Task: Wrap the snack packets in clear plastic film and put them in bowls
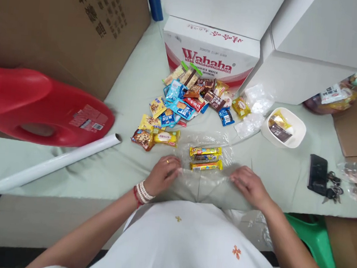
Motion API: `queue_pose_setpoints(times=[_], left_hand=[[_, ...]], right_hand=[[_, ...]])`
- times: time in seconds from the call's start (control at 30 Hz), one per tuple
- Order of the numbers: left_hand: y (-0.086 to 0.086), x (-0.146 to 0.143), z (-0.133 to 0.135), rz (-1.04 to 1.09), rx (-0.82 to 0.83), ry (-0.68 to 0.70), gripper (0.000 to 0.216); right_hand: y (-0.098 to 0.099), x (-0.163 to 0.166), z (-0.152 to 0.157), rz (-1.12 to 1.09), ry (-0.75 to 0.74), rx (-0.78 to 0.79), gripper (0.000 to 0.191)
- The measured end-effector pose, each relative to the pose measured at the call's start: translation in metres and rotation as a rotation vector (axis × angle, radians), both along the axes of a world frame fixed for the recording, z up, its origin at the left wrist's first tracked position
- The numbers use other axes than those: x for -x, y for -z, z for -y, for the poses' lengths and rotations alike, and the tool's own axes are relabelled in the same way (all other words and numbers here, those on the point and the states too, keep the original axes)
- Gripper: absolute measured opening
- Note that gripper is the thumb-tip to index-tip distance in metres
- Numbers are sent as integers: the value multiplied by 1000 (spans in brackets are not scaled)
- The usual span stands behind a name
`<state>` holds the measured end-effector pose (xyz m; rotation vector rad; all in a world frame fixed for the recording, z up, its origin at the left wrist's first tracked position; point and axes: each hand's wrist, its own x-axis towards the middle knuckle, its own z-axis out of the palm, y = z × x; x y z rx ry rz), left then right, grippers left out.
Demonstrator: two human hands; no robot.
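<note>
A clear plastic bag (pixel 227 153) lies flat near the table's front edge, with three small yellow-wrapped snack bars (pixel 206 165) lined up in it or on it; I cannot tell which. My left hand (pixel 163 174) pinches the bag's near left corner, and my right hand (pixel 249 185) pinches its near right corner. Between them the near edge of the bag is stretched straight. Just beyond my left hand, a yellow snack packet (pixel 165 137) and a brown cookie packet (pixel 142 139) border a heap of wrapped snacks (pixel 181 105).
Behind the heap stands a Wahaha carton (pixel 211 55). To the right are crumpled clear bags (pixel 257 99), a white bowl (pixel 299 129) holding packets, a black phone-like case (pixel 317 175) and keys (pixel 333 193). On the left lie a red jug (pixel 53 92) and a white tube (pixel 62 160).
</note>
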<state>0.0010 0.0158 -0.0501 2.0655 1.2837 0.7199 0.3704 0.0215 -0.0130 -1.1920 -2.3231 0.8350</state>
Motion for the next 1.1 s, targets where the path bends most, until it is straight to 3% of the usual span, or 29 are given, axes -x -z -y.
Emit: queue_pose_setpoints(times=[0.1, 0.2, 0.3, 0.4, 0.47, 0.57, 0.67, 0.73, 0.9, 1.0, 1.1], left_hand=[[2, -5, -15, -89, -22, -297, 31], [8, -9, -26, -249, -48, -524, 22], [10, -7, -26, -305, -107, -640, 27], [2, -6, -16, -310, -192, -679, 29], [-8, -12, -8, -316, -222, -575, 32], [-20, -34, -5, -355, -188, -178, 40], [-21, -61, -12, -430, -99, 88, 49], [-17, -72, -17, -482, -43, 121, 51], [-2, -70, -18, -447, -28, 95, 51], [5, -52, -9, -261, -14, 113, 47], [7, -27, 5, 45, 10, 69, 38]], right_hand=[[-7, 9, -50, 71, 63, 25, 24], [-6, 23, -96, 343, 69, 52, 19], [-6, 38, -126, 581, 57, -7, 20], [-10, 56, -145, 531, -9, -151, 36], [-8, 72, -155, 472, -75, -184, 45], [0, 96, -169, 488, -156, -74, 57], [2, 108, -174, 475, -180, 63, 31], [-2, 106, -165, 396, -177, 71, 23], [-8, 82, -99, 324, -338, -72, 38], [7, 69, -62, 315, -417, -117, 47], [22, 67, -48, 307, -389, -133, 47]])
